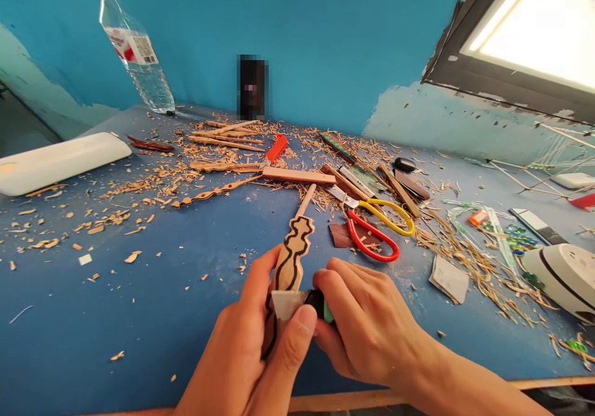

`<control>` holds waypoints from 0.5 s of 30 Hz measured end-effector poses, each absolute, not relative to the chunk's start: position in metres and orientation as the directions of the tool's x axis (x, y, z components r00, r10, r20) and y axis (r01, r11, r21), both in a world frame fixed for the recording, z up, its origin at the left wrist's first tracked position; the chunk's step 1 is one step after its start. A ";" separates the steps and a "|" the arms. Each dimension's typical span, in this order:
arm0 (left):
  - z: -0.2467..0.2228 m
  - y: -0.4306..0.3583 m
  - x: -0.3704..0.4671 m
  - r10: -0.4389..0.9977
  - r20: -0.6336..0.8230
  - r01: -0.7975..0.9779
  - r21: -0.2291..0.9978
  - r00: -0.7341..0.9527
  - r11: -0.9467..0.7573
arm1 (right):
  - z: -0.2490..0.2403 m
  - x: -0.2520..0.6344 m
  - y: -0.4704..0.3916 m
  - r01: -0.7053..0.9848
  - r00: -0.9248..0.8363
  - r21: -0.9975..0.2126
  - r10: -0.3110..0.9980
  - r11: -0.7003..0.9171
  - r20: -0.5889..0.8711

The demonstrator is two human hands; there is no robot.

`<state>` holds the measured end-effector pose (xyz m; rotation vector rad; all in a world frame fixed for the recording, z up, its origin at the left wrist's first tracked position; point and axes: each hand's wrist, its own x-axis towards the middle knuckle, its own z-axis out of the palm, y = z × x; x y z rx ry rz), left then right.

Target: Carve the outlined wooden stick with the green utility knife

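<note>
My left hand [260,335] is wrapped round a flat piece of wood [290,252] with a wavy black outline and a thin round end pointing away from me. In my right hand [367,317] is a short knife [289,304] with a broad blade and a dark and green handle, mostly hidden by the fingers. The blade lies across the wood, and my left thumb presses near the back of the blade. Just past my hands rest scissors [372,217] with one red and one yellow handle.
Wood shavings [158,183] cover much of the blue table [139,317]. Carved sticks [227,137], a red-handled tool [277,148] and wooden strips [297,175] lie beyond. A water bottle [139,56] stands at the back left, a white device [564,273] at the right.
</note>
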<state>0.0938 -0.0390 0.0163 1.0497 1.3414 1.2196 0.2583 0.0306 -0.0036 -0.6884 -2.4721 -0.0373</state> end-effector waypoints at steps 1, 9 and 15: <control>0.015 -0.039 0.094 0.985 -0.118 -0.013 0.993 -0.124 0.118 | -0.004 0.257 0.029 0.517 -0.691 -0.116 0.493 0.848 0.529; -0.007 -0.034 0.089 0.972 -0.211 0.088 0.971 -0.102 0.220 | -0.012 0.251 0.022 0.696 -0.595 -0.011 0.585 0.718 0.551; 0.001 -0.032 0.090 0.958 -0.284 -0.124 0.950 0.027 0.285 | -0.007 0.258 0.037 0.604 -0.635 -0.095 0.550 0.791 0.543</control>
